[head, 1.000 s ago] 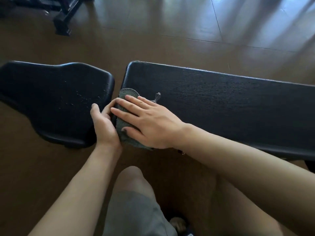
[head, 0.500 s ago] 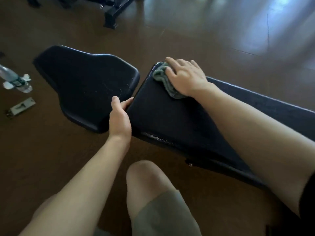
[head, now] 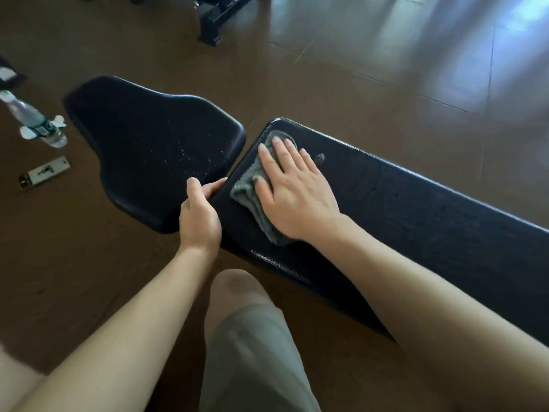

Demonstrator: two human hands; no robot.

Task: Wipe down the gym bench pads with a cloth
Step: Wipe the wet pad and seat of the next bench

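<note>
The cloth (head: pixel 252 200) is soft, light and floppy, so it is best pressed flat. It lies on the long pad (head: pixel 416 209) under the right grip (head: pixel 292 191), whose fingers are straight. The left grip (head: pixel 200 215) curls round that pad's end.

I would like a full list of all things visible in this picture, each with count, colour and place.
long bench pad: 1, black, centre to right
seat pad: 1, black, left of the long pad, small gap between
cloth: 1, grey-green, on the long pad's left end
plastic bottle: 1, clear with green label, on floor at far left
small flat packet: 1, white, on floor below the bottle
equipment base: 1, black, top centre
floor: brown, all around
right hand: flat, pressing the cloth
left hand: gripping the long pad's near left edge
knee: 1, bottom centre, grey shorts below
</note>
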